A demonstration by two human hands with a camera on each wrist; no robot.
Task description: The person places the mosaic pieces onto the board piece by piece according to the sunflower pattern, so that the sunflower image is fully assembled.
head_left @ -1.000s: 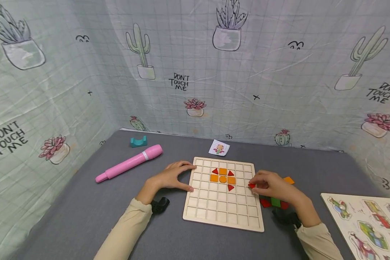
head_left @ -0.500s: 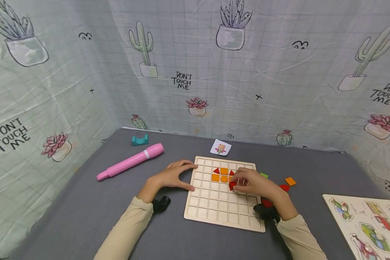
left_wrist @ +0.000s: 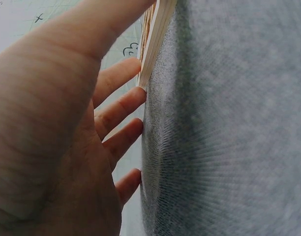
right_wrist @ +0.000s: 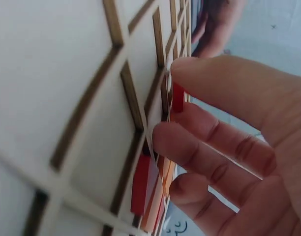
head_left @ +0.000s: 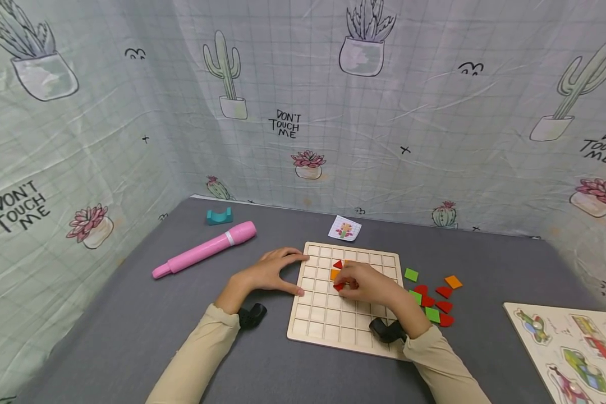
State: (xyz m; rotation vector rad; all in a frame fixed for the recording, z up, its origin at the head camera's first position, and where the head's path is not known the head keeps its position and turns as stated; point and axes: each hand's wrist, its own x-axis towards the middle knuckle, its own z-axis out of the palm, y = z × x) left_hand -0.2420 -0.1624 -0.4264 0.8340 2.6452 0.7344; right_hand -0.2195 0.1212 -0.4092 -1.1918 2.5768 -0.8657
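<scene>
A wooden grid board (head_left: 328, 320) lies on the grey table. My left hand (head_left: 267, 273) rests at its left edge, fingers and thumb spread along the side; in the left wrist view two fingertips touch the board's edge (left_wrist: 155, 44). My right hand (head_left: 370, 285) pinches a small red triangle (head_left: 338, 287) between thumb and index finger, low over the grid. The right wrist view shows this red piece (right_wrist: 178, 97) edge-on. An orange square (head_left: 335, 275) and another red triangle (head_left: 338, 264) sit in cells beside the fingers. The hand hides most other placed pieces.
Right of the board lie loose green squares (head_left: 411, 274), red pieces (head_left: 444, 292) and an orange square (head_left: 453, 281). A picture card (head_left: 344, 228) lies behind it. Left are a pink pen-shaped stick (head_left: 207, 249) and a teal holder (head_left: 219, 216); a picture puzzle (head_left: 545, 336) lies far right.
My right hand has carried the red triangle from the board's right edge leftward across the grid, below the orange pieces. The left hand stays at the left edge.
</scene>
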